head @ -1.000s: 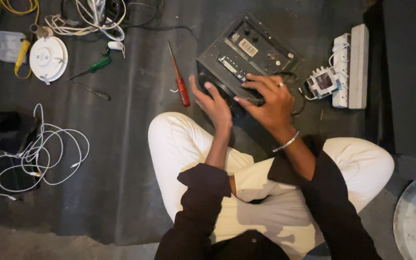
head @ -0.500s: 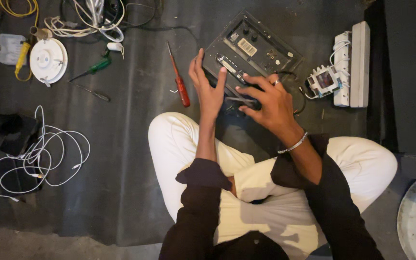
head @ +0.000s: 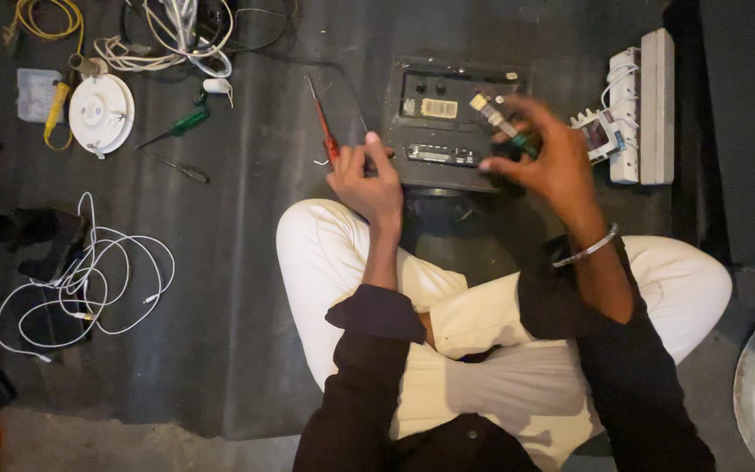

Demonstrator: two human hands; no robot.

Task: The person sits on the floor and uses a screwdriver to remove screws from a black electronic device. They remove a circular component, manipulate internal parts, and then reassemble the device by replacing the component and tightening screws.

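From the head camera, looking straight down, a person sits cross-legged in white trousers on a dark floor mat (head: 246, 288). A black electronic box (head: 447, 122) with a panel of sockets and a pale label lies on the mat at twelve o'clock from the knees.

The left hand (head: 369, 179) rests at the box's nine o'clock edge, its fingers curled together; the thumb touches the box's corner, and I cannot tell whether the grip is clamped on anything. A red-handled screwdriver (head: 323, 131) lies just beside this hand at its eleven o'clock, slanting away from the person.

The right hand (head: 543, 157) hovers over the box's three o'clock end, wearing a metal bangle (head: 585, 249) at the wrist. Its fingertips are pinched together on a small green-tipped tool (head: 504, 127), blurred, which slants up toward eleven o'clock over the panel.

At three o'clock from the box lies a white power strip (head: 657, 105), with a small grey breaker-like unit (head: 596, 133) between it and the right hand. Well apart at nine o'clock from the box sit a round white fitting (head: 102, 114) and a green-handled screwdriver (head: 176, 127). A loose coil of white cable (head: 89, 280) lies at eight o'clock, and a yellow cable (head: 45, 17) at ten o'clock, at the frame's top edge.
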